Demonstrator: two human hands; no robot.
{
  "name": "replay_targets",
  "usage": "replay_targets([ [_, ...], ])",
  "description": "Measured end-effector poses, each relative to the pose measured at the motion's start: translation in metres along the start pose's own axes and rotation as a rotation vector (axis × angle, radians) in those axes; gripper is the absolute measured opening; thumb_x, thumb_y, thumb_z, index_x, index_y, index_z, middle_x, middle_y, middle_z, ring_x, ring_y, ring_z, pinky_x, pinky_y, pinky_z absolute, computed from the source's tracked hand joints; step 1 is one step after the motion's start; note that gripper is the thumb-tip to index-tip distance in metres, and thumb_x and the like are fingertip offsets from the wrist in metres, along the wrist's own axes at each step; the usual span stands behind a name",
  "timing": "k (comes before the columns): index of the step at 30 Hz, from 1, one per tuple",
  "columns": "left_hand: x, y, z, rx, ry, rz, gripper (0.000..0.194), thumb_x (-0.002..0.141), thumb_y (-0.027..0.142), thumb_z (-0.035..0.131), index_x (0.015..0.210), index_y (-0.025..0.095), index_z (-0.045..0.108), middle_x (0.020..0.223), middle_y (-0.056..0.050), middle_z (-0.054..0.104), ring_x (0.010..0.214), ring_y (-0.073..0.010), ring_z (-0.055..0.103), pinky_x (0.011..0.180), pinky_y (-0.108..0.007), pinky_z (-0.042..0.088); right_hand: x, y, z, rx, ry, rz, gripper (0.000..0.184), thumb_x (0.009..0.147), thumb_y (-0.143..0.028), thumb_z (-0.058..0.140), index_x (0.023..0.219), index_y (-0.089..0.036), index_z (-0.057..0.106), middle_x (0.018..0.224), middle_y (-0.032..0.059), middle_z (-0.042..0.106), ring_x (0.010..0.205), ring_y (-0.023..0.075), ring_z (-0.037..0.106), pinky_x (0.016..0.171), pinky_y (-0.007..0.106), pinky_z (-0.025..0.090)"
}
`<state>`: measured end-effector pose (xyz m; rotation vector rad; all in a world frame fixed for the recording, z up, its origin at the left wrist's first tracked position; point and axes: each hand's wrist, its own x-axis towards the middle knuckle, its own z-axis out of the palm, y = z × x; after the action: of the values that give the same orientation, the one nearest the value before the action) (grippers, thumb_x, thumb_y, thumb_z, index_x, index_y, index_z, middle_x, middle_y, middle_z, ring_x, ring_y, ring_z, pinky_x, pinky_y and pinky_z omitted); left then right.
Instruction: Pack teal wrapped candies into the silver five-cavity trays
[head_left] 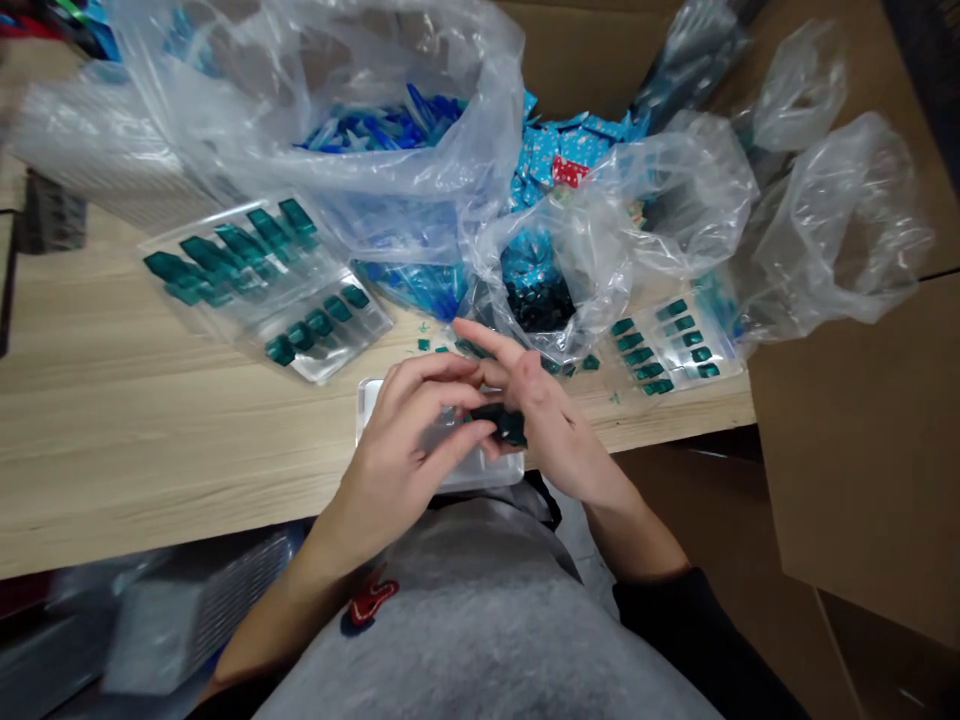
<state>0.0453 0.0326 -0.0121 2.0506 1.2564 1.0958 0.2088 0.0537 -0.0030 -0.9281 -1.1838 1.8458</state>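
My left hand [409, 435] is closed in a pinch, its thumb and fingertips on dark green pieces [510, 425] that look like false nails. My right hand [551, 420] meets it, with the pieces lying against its fingers and its index finger stretched forward; its lower fingers are partly hidden. Under both hands, near the table's front edge, is a clear plastic tray [480, 472], largely covered by them. Just beyond the hands, several loose green pieces [590, 362] lie on the table beside an open clear bag of dark pieces [536, 300].
To the left, an open clear case [330, 345] holds rows of green pieces. Another filled clear tray [679, 345] sits at right. Behind stand a large bag of blue pointed pieces [382, 125], blue patterned packets [547, 150] and crumpled bags [832, 230]. Cardboard [862, 430] borders the right.
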Motion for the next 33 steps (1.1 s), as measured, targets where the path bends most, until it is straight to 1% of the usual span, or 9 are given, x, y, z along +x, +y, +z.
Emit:
replay_targets([
  [4, -0.004, -0.005, -0.001, -0.221, 0.147, -0.103, 0.012, 0.094, 0.016, 0.062, 0.102, 0.024, 0.063, 0.105, -0.002, 0.067, 0.105, -0.0154, 0.066, 0.095, -0.033, 0.057, 0.0, 0.003, -0.004, 0.044, -0.051, -0.022, 0.043, 0.086, -0.043, 0.072, 0.122, -0.023, 0.059, 0.081, -0.0039, 0.059, 0.052, 0.005, 0.047, 0.045, 0.018, 0.044],
  [9, -0.009, -0.004, 0.001, -0.355, 0.268, -0.212, 0.015, 0.094, 0.022, 0.064, 0.109, 0.025, 0.064, 0.095, 0.0, 0.071, 0.087, -0.0111, 0.07, 0.075, -0.021, 0.06, 0.0, 0.005, 0.003, 0.133, -0.005, -0.132, 0.016, 0.087, -0.022, 0.07, 0.101, -0.019, 0.066, 0.075, -0.0049, 0.062, 0.047, 0.0024, 0.046, 0.044, 0.016, 0.041],
  [12, -0.01, 0.0, 0.002, -0.303, 0.319, -0.152, 0.013, 0.093, 0.017, 0.064, 0.104, 0.024, 0.065, 0.096, 0.001, 0.07, 0.093, -0.01, 0.069, 0.082, -0.021, 0.058, -0.002, 0.003, 0.008, 0.05, 0.075, -0.19, 0.007, 0.086, -0.018, 0.071, 0.092, -0.019, 0.069, 0.066, -0.0061, 0.06, 0.048, 0.0035, 0.047, 0.044, 0.017, 0.04],
  [15, -0.009, 0.001, 0.0, -0.273, 0.277, -0.086, 0.014, 0.092, 0.013, 0.065, 0.102, 0.023, 0.065, 0.097, 0.001, 0.067, 0.096, -0.0092, 0.066, 0.085, -0.019, 0.057, -0.005, 0.001, 0.012, -0.125, 0.18, -0.246, 0.006, 0.083, -0.017, 0.073, 0.088, -0.02, 0.071, 0.071, -0.004, 0.066, 0.055, 0.0062, 0.054, 0.049, 0.019, 0.044],
  [18, -0.01, 0.001, -0.004, -0.268, 0.25, -0.074, 0.02, 0.089, 0.011, 0.067, 0.104, 0.023, 0.063, 0.096, 0.001, 0.066, 0.094, -0.0094, 0.066, 0.084, -0.02, 0.057, -0.008, 0.001, 0.013, -0.264, 0.224, -0.294, 0.007, 0.083, -0.017, 0.074, 0.089, -0.02, 0.072, 0.081, -0.002, 0.072, 0.066, 0.0083, 0.062, 0.059, 0.02, 0.05],
  [21, -0.012, -0.001, -0.006, -0.212, 0.226, -0.073, 0.021, 0.09, 0.007, 0.065, 0.104, 0.023, 0.063, 0.098, 0.001, 0.068, 0.096, -0.0102, 0.066, 0.089, -0.023, 0.056, -0.009, 0.002, 0.013, -0.387, 0.234, -0.367, 0.008, 0.087, -0.016, 0.071, 0.093, -0.02, 0.073, 0.084, -0.0017, 0.074, 0.073, 0.0093, 0.067, 0.067, 0.02, 0.054],
  [27, -0.016, -0.004, -0.012, -0.083, 0.16, -0.055, 0.02, 0.09, 0.016, 0.068, 0.107, 0.023, 0.061, 0.102, 0.001, 0.067, 0.099, -0.0117, 0.066, 0.09, -0.025, 0.056, -0.009, 0.007, 0.009, -0.459, 0.177, -0.449, 0.007, 0.09, -0.013, 0.068, 0.095, -0.016, 0.072, 0.093, 0.0029, 0.078, 0.086, 0.0137, 0.074, 0.079, 0.025, 0.06],
  [29, -0.017, -0.004, -0.012, -0.053, 0.143, -0.048, 0.021, 0.091, 0.013, 0.066, 0.109, 0.023, 0.06, 0.103, 0.0, 0.067, 0.1, -0.0116, 0.066, 0.092, -0.025, 0.056, -0.009, 0.006, 0.008, -0.523, 0.164, -0.484, 0.008, 0.091, -0.011, 0.067, 0.096, -0.015, 0.071, 0.095, 0.0039, 0.078, 0.086, 0.0129, 0.073, 0.078, 0.023, 0.06],
  [33, -0.018, -0.002, -0.011, 0.034, 0.123, 0.0, 0.026, 0.092, 0.01, 0.061, 0.115, 0.022, 0.056, 0.108, -0.002, 0.067, 0.104, -0.0128, 0.066, 0.094, -0.026, 0.056, -0.007, 0.007, 0.01, -0.693, 0.182, -0.561, 0.01, 0.091, -0.008, 0.063, 0.096, -0.015, 0.067, 0.086, 0.0009, 0.074, 0.071, 0.0083, 0.066, 0.065, 0.019, 0.055],
])
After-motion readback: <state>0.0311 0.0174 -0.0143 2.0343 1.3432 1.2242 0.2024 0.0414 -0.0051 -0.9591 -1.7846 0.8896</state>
